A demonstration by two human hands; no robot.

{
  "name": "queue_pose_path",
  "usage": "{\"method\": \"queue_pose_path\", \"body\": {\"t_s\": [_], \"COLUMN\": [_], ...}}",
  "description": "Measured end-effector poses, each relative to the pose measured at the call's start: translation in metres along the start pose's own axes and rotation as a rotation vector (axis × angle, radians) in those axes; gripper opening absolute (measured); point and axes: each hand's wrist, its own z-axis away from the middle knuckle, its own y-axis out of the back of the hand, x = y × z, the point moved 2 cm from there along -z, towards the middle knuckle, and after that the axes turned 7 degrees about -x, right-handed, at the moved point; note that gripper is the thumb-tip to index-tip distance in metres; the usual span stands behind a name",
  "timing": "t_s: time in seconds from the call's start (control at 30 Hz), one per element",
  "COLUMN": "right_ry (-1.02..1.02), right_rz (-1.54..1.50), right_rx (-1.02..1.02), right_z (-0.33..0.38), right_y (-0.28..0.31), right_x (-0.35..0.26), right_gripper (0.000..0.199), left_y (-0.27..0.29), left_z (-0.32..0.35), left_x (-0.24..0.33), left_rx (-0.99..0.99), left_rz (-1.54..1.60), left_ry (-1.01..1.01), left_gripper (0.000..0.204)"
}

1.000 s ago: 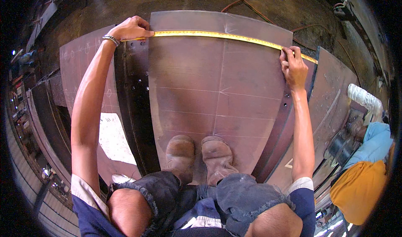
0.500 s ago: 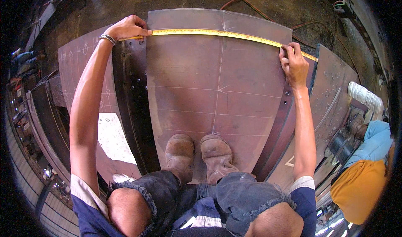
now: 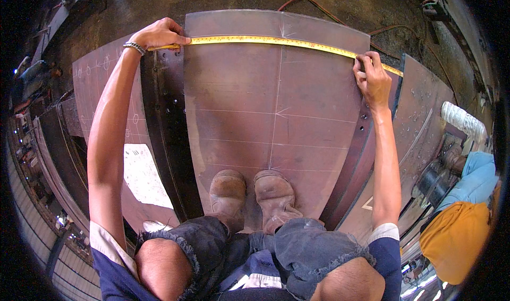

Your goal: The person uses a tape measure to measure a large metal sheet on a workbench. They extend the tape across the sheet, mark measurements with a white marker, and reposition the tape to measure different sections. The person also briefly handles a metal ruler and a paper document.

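A yellow tape measure (image 3: 265, 39) is stretched from left to right across the far part of a brownish steel plate (image 3: 234, 83). At the plate's far left edge, my left hand (image 3: 162, 34) is closed on the tape, and a short piece of it sticks out behind the fingers. By the right edge my right hand (image 3: 372, 78) pinches the tape, whose end runs on past the knuckles towards a neighbouring plate. White chalk lines mark the steel plate, one running lengthwise with several across it. My boots (image 3: 275, 194) stand on its near part.
Dark steel beams with holes, one on the left (image 3: 166, 120) and one on the right (image 3: 353, 157), flank the plate. Marked plates lie farther out. Hoses (image 3: 319, 6) cross the dark floor beyond. At the right, a person in orange and light blue clothing (image 3: 457, 237) is close by.
Both hands keep their hold on the tape with almost no movement. The view has shifted very slightly.
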Motion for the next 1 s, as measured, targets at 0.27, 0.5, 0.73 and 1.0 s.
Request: {"method": "queue_pose_path", "body": {"t_s": [0.27, 0.5, 0.73, 1.0], "right_ry": [-0.008, -0.013, -0.021, -0.042], "right_rz": [-0.004, -0.003, 0.008, 0.01], "right_rx": [0.006, 0.011, 0.022, 0.006], "right_z": [0.0012, 0.001, 0.0018, -0.0001], "right_y": [-0.0002, -0.0007, -0.0004, 0.0006], "right_x": [-0.0004, -0.0013, -0.0024, -0.0038], "right_gripper": [0.02, 0.018, 0.018, 0.017], "left_y": [0.002, 0.0019, 0.004, 0.0024], "left_z": [0.0013, -0.0001, 0.0029, -0.0036], "left_x": [0.0019, 0.0004, 0.0063, -0.0032], "left_rx": [-0.019, 0.006, -0.001, 0.037], "left_rz": [0.039, -0.012, -0.028, -0.031], "left_ry": [-0.003, 0.011, 0.043, 0.037], "left_gripper": [0.047, 0.046, 0.045, 0.047]}}
